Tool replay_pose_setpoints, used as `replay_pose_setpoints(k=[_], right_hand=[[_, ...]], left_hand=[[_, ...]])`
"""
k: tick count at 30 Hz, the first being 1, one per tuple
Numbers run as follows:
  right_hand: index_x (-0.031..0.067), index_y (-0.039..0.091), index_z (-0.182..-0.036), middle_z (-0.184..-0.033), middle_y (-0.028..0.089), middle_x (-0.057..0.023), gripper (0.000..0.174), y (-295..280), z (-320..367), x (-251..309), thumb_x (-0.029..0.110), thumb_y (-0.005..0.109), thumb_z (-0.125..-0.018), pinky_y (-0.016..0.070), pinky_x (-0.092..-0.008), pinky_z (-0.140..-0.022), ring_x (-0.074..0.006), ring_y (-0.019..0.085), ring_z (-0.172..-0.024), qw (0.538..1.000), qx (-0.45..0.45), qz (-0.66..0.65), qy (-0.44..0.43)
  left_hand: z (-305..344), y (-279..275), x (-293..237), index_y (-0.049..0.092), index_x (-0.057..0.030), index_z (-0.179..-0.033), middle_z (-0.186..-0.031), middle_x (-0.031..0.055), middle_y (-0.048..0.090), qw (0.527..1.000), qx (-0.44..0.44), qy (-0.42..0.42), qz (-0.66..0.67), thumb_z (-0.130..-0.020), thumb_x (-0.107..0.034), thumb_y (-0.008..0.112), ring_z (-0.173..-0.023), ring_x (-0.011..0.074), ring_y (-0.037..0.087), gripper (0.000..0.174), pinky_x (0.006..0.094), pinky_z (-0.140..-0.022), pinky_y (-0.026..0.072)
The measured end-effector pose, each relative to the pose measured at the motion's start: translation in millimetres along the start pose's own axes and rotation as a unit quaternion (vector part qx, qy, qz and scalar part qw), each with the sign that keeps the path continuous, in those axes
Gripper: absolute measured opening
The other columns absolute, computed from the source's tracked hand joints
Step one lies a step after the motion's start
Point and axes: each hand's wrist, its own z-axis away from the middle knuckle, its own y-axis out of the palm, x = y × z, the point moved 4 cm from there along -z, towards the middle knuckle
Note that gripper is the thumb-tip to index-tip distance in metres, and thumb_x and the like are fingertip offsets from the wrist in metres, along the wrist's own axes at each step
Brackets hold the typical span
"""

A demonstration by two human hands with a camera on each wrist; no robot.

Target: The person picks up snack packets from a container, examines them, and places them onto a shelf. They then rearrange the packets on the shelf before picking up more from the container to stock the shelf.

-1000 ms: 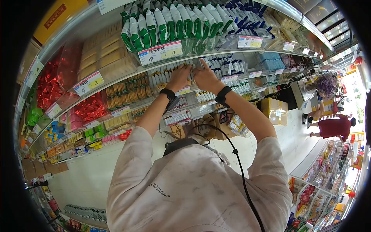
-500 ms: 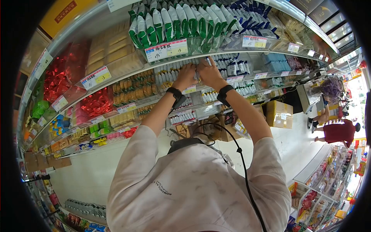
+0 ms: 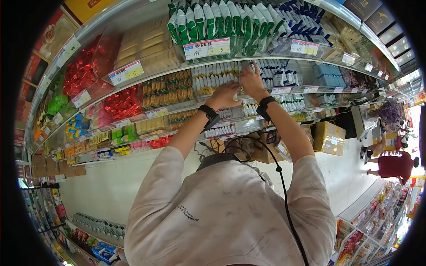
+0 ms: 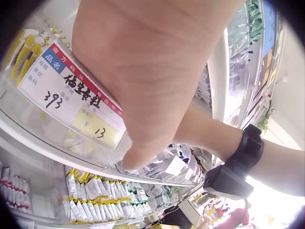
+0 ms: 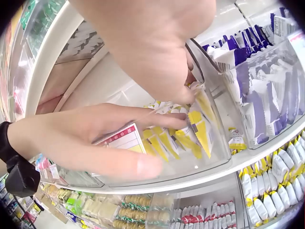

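White-and-yellow wrapped packets [image 5: 162, 140] stand in rows in a clear plastic bin on the middle shelf. My right hand [image 3: 252, 82] reaches into the bin's right end. In the right wrist view, its thumb and fingers [image 5: 189, 97] pinch the top of a packet [image 5: 201, 126] beside the divider; part of the grip is hidden. My left hand [image 3: 225, 94] lies over the bin's front with fingers extended, its index fingertip [image 5: 178, 121] at the packets and thumb apart. Below it, the bin's front carries a price card [image 4: 71, 95].
Right of the divider sit blue-and-white packets [image 3: 284, 77]; left are round biscuits [image 3: 168, 93]. The shelf above, with green-and-white packets [image 3: 226, 22], overhangs the hands. A cable [image 3: 284, 199] runs down my back. A carton [image 3: 329, 138] and a person in red [image 3: 395, 166] are at right.
The head view has shifted, so the shelves sit farther right and higher. My left hand has drawn back toward the bin's front. The right hand has moved slightly left along the bin.
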Motion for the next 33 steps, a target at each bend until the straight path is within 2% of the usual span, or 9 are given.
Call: replay_pose_setpoints(k=[1,6,10,15,18,24,25,28,33], right_hand=[[0.0096,0.078,-0.094,-0.114,0.064,-0.0096,0.019,3,0,0,0.019,0.072,-0.078,0.0187,-0.0575,-0.123,-0.0274,0.05,-0.127,1.0,-0.027,-0.003,0.001],[0.0105,0.076,-0.083,-0.108,0.062,-0.0082,0.012,14,-2,2,0.019,0.073,-0.076,0.0213,-0.0572,-0.122,-0.0264,0.052,-0.118,0.985,-0.17,0.028,0.014],[0.0106,0.077,-0.083,-0.107,0.063,-0.0075,0.011,9,0,4,0.017,0.071,-0.078,0.0199,-0.0568,-0.123,-0.0261,0.053,-0.116,0.994,-0.102,0.02,0.02],[0.0119,0.078,-0.081,-0.104,0.066,-0.0072,0.01,10,-1,6,0.016,0.069,-0.08,0.0174,-0.0568,-0.124,-0.0258,0.053,-0.116,0.996,-0.074,0.037,0.024],[0.0118,0.078,-0.088,-0.103,0.067,-0.0081,0.012,10,-2,6,0.016,0.07,-0.08,0.0184,-0.057,-0.123,-0.0257,0.054,-0.117,0.998,-0.031,0.033,0.034],[0.0073,0.069,-0.103,-0.11,0.066,-0.0104,0.026,6,1,1,0.014,0.072,-0.078,0.0325,-0.0505,-0.115,-0.0295,0.052,-0.121,0.997,-0.046,-0.055,0.024],[0.0068,0.068,-0.103,-0.11,0.065,-0.0109,0.027,5,2,1,0.014,0.072,-0.078,0.0382,-0.0477,-0.108,-0.0301,0.052,-0.12,0.996,-0.03,-0.078,0.027],[0.0096,0.074,-0.097,-0.106,0.066,-0.0093,0.021,7,0,3,0.016,0.072,-0.077,0.0414,-0.0468,-0.103,-0.0275,0.053,-0.118,0.994,-0.093,-0.046,0.025],[0.0078,0.072,-0.098,-0.107,0.065,-0.009,0.021,10,2,5,0.016,0.069,-0.079,0.0422,-0.0444,-0.101,-0.0277,0.053,-0.116,0.998,-0.064,-0.015,0.022]], left_hand=[[1,-2,-1,0.054,-0.0015,-0.141,-0.15,0.0197,0.049,0.999,0.041,-0.011,-0.013,-0.089,-0.042,0.062,-0.14,0.0397,0.043,0.065,0.0453,-0.117,0.0368],[0,19,13,0.055,-0.0027,-0.138,-0.144,0.0173,0.055,0.999,-0.035,0.005,-0.013,-0.083,-0.029,0.069,-0.133,0.037,0.049,0.063,0.0451,-0.111,0.0423],[1,20,13,0.056,-0.0037,-0.135,-0.138,0.0161,0.057,0.997,-0.076,0.017,-0.01,-0.079,-0.024,0.071,-0.127,0.0357,0.053,0.061,0.045,-0.107,0.0456],[-2,16,9,0.061,-0.0013,-0.125,-0.129,0.017,0.06,0.998,-0.06,-0.009,0.01,-0.074,-0.025,0.074,-0.127,0.0351,0.054,0.058,0.0456,-0.106,0.0465],[-1,16,7,0.062,-0.0017,-0.124,-0.129,0.0159,0.06,0.996,-0.092,-0.011,0.007,-0.073,-0.024,0.074,-0.126,0.0348,0.054,0.057,0.0456,-0.106,0.0468],[-5,26,11,0.058,-0.0032,-0.131,-0.135,0.0179,0.059,0.997,-0.074,-0.033,0.002,-0.073,-0.023,0.072,-0.128,0.0372,0.053,0.063,0.0467,-0.108,0.0451],[-7,24,11,0.056,-0.0035,-0.134,-0.137,0.0193,0.059,0.997,-0.078,-0.028,0.0,-0.074,-0.023,0.071,-0.129,0.0386,0.053,0.066,0.0474,-0.108,0.0447],[-6,25,10,0.055,-0.0033,-0.137,-0.142,0.0191,0.056,0.997,-0.044,-0.058,-0.007,-0.074,-0.024,0.071,-0.134,0.0377,0.05,0.068,0.0467,-0.111,0.0425],[-4,23,9,0.052,-0.0032,-0.14,-0.145,0.0179,0.054,0.996,-0.066,-0.059,-0.01,-0.076,-0.024,0.071,-0.137,0.037,0.048,0.07,0.0471,-0.114,0.0395]])
